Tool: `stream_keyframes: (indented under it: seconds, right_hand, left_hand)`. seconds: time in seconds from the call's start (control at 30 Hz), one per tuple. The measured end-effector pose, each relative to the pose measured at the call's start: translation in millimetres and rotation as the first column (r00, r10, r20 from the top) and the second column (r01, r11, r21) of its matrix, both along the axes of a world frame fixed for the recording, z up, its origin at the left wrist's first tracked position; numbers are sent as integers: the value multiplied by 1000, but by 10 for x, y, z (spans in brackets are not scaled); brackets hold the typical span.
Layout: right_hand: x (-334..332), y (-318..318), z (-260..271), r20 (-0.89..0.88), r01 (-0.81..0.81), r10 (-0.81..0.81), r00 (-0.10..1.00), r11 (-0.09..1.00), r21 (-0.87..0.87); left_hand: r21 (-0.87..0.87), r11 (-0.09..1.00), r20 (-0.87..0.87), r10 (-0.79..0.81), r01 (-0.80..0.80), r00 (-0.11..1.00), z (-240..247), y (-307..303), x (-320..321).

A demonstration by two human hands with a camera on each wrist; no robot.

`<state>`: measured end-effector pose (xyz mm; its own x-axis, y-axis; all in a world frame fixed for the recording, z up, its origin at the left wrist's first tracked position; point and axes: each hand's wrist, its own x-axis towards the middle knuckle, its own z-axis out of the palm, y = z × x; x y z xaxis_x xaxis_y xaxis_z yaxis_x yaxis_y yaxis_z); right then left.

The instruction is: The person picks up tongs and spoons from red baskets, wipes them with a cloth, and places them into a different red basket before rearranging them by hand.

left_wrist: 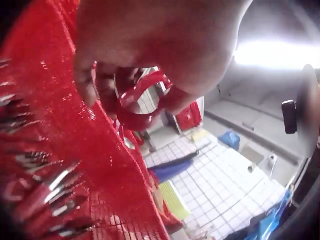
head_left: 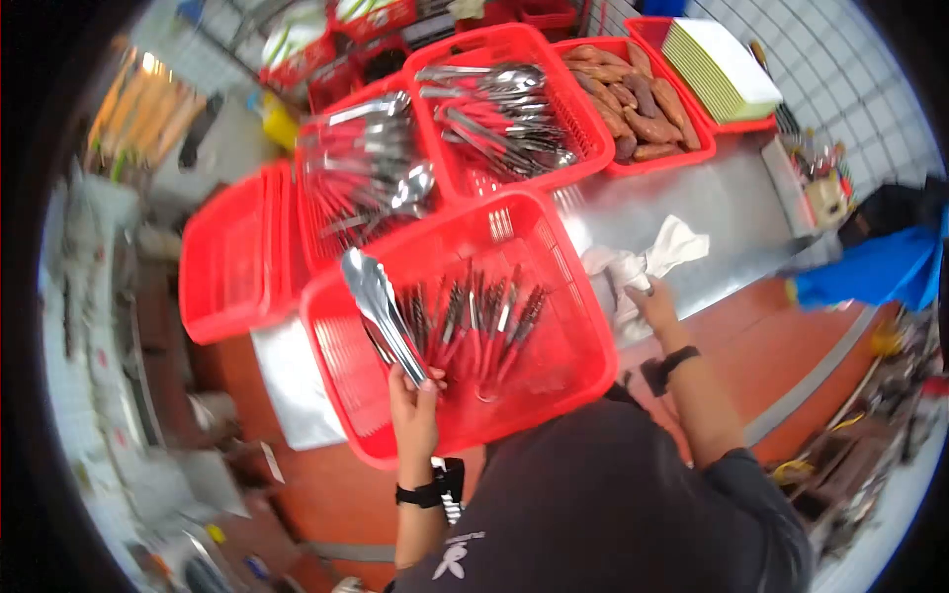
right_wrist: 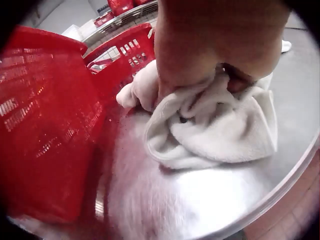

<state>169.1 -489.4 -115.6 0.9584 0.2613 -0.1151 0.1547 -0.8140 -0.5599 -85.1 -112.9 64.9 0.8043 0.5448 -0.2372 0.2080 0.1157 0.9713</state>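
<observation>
In the head view, my left hand (head_left: 415, 410) holds a pair of shiny metal tongs (head_left: 381, 301) by the lower end, over the near red basket (head_left: 578, 346). The rounded, red-tinted end of the tongs (left_wrist: 137, 120) shows under the fingers in the left wrist view. Slim metal utensils (head_left: 479, 326), several of them, lie side by side in that basket. To the right, my right hand (head_left: 654, 304) grips a crumpled white cloth (head_left: 677, 245) over the steel table. The bunched cloth (right_wrist: 225, 130) hangs in folds below the hand in the right wrist view, beside the red basket wall (right_wrist: 45, 125).
Two red baskets filled with metal utensils (head_left: 366, 158) (head_left: 504, 119) stand behind the near one. Stacked red baskets (head_left: 232, 257) sit at left. Farther right along the steel table (head_left: 732, 188) are a basket of sweet potatoes (head_left: 647, 127) and stacked pale trays (head_left: 727, 69).
</observation>
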Motion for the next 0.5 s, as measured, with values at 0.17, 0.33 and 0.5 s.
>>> stream_keyframes:
  seconds: [0.17, 0.33, 0.5]
  right_hand:
    - [5, -419, 690, -605, 602, -148, 782, 428, 674]
    - [222, -464, 1497, -448, 447, -37, 893, 170, 878]
    - [-237, 142, 2713, -82, 82, -8, 997, 166, 983]
  left_hand:
    - [-21, 1000, -16, -2, 2, 1000, -46, -76, -243]
    - [62, 995, 77, -85, 81, 993, 130, -51, -108]
    - [-37, 993, 220, -103, 114, 970, 194, -156, 64]
